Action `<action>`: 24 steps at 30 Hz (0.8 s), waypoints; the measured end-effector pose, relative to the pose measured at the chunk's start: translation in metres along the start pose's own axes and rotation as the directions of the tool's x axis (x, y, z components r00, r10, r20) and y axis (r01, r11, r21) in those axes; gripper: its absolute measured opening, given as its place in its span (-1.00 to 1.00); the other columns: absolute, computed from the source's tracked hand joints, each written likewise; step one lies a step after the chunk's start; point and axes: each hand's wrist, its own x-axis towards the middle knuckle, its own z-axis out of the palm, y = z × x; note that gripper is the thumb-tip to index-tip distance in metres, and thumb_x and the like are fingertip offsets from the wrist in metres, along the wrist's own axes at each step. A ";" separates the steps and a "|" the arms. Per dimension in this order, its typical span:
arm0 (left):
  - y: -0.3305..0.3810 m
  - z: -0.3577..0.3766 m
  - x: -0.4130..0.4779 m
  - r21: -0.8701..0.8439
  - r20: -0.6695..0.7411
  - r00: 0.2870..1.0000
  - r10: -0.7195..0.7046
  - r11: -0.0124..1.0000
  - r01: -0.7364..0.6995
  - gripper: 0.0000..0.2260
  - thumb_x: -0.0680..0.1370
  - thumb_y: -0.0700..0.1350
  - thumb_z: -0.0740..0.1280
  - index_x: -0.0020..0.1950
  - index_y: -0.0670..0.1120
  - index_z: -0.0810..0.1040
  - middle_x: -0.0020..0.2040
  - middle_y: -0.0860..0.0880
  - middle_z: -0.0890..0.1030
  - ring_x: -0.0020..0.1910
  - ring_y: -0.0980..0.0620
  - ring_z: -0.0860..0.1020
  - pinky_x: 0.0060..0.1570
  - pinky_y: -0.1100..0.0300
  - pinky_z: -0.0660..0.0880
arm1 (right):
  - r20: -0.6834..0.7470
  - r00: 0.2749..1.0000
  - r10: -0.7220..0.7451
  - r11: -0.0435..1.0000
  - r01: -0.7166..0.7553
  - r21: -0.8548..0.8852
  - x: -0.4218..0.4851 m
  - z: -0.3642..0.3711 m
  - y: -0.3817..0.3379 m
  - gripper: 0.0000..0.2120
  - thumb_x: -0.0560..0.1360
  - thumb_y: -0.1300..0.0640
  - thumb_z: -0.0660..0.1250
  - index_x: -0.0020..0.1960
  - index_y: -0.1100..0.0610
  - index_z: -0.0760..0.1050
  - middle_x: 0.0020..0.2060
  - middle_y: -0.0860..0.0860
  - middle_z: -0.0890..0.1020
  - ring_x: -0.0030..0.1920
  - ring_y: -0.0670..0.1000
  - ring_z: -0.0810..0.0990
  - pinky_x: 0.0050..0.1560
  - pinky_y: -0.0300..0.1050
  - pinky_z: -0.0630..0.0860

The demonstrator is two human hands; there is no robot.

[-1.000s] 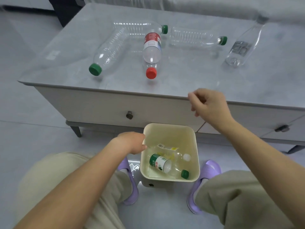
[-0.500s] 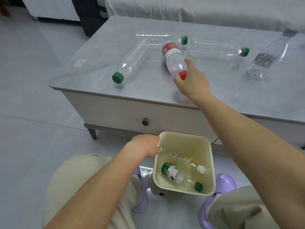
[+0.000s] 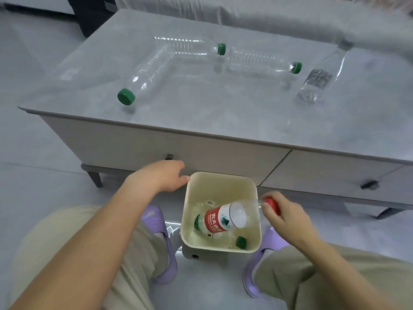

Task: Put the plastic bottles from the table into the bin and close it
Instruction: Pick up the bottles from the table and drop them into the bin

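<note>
Your right hand [image 3: 285,217] pinches the red-capped bottle [image 3: 225,217] by its neck, base tilted down into the cream bin [image 3: 257,220].

Lower the base past the rim before letting go. Your left hand [image 3: 165,176], fingers curled, touches the bin's edge. 4 clear bottles remain on the table [image 3: 201,113]. The bin's lid is not visible; bottles beneath are partly hidden.

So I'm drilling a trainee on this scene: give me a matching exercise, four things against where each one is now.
Things:
1. red-capped bottle
2. grey-capped bottle
3. left hand
4. purple slippers

Places:
A. on the bin's left rim
B. on the floor, either side of the bin
C. held over the bin by the right hand
D. lying on the table, right side

Pairs: 1-C, 2-D, 3-A, 4-B
</note>
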 end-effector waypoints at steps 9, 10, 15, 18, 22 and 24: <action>0.006 -0.051 -0.022 -0.320 -0.797 0.595 -0.101 0.906 -0.275 -0.85 0.53 -0.13 0.26 -0.08 -0.16 0.59 -0.15 -0.05 0.57 -0.12 -0.05 0.52 -0.09 0.16 0.42 | 0.598 0.785 0.159 0.904 0.127 -0.408 0.020 0.030 0.004 -0.51 0.47 -0.21 0.19 0.34 -0.05 0.34 0.26 0.01 0.50 0.22 0.07 0.50 0.13 -0.04 0.44; 0.002 -0.064 -0.023 -0.355 -0.874 0.451 -0.183 0.873 -0.335 -0.88 0.51 -0.17 0.28 -0.08 -0.18 0.58 -0.15 -0.05 0.52 -0.13 -0.03 0.49 -0.11 0.22 0.37 | 0.585 0.799 0.142 0.897 0.146 -0.418 0.026 0.021 0.002 -0.51 0.47 -0.23 0.18 0.35 -0.08 0.34 0.28 -0.01 0.50 0.24 0.05 0.49 0.16 -0.05 0.45; -0.053 -0.118 0.018 -0.476 -0.700 0.596 -0.392 0.879 0.020 -0.50 0.48 -0.02 0.34 0.36 -0.16 0.33 0.33 -0.19 0.38 0.33 -0.21 0.35 0.28 0.03 0.31 | 0.472 0.882 -0.012 0.886 0.229 -0.404 0.057 -0.032 -0.005 -0.45 0.48 -0.28 0.17 0.41 -0.10 0.30 0.30 -0.09 0.53 0.27 -0.02 0.50 0.22 -0.05 0.47; -0.072 -0.123 0.029 -0.548 -0.500 0.736 -0.457 0.825 0.140 -0.80 0.52 -0.04 0.26 -0.08 -0.19 0.45 -0.11 -0.15 0.52 0.17 -0.28 0.51 0.00 0.02 0.41 | 0.404 0.913 -0.055 0.917 0.206 -0.341 0.062 -0.058 -0.007 -0.54 0.50 -0.24 0.20 0.35 -0.10 0.37 0.24 -0.08 0.57 0.22 -0.03 0.54 0.18 -0.11 0.47; -0.073 -0.117 0.003 -0.507 -0.658 0.653 -0.375 0.862 -0.015 -0.74 0.51 -0.04 0.29 0.04 -0.23 0.52 -0.10 -0.19 0.53 0.07 -0.26 0.54 -0.05 0.03 0.41 | 0.264 0.961 -0.078 0.969 0.135 -0.206 0.059 -0.073 0.005 -0.59 0.51 -0.15 0.25 0.29 -0.01 0.46 0.01 -0.10 0.65 0.07 -0.03 0.60 0.12 -0.11 0.50; -0.060 -0.108 -0.034 -0.504 -0.695 0.676 -0.245 0.837 -0.215 -0.58 0.42 0.12 0.33 0.17 -0.10 0.56 0.02 -0.14 0.62 0.00 -0.14 0.58 0.10 -0.04 0.49 | 0.199 0.976 -0.087 0.979 0.121 -0.163 0.060 -0.078 0.009 -0.63 0.51 -0.11 0.27 0.26 0.02 0.50 -0.03 -0.08 0.68 0.07 0.00 0.59 0.13 -0.07 0.49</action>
